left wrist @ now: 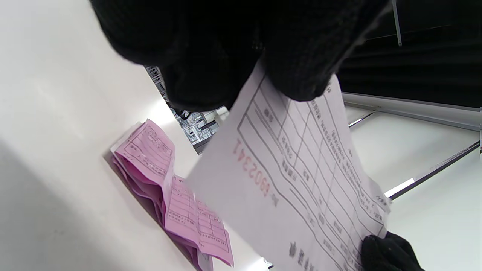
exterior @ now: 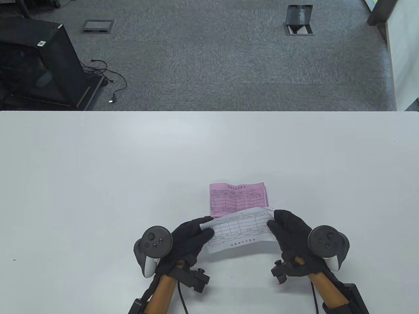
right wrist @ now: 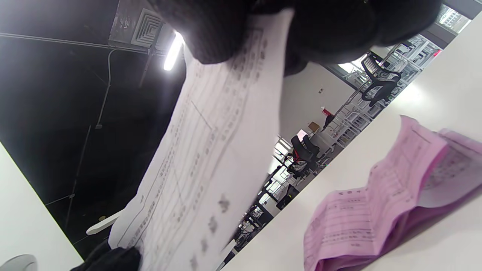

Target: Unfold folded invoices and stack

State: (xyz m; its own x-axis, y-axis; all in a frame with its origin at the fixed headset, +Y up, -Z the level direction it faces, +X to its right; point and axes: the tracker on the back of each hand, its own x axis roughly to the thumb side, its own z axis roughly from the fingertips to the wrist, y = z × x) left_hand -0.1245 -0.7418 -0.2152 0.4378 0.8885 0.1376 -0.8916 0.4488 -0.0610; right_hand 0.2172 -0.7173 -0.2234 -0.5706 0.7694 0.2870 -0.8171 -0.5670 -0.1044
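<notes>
Two hands in black gloves hold one white invoice between them, near the front edge of the white table. The left hand pinches the paper's left end, and the right hand pinches its right end. The paper is pulled open and lifted off the table (the wrist views show it up in the air, with the room behind it). It has a grid of boxes printed on it and a red number near one end. From the table view the print looks upside down.

Just behind the white paper lies a pink invoice. It is on the table and opened out, but it still has bumpy fold lines, and its edges lift a little. In the table view, the far edge of the white paper covers the near edge of the pink one. I cannot tell if the two papers touch.

Past the table is grey carpet, and a black stand with a loose cable beside it.
</notes>
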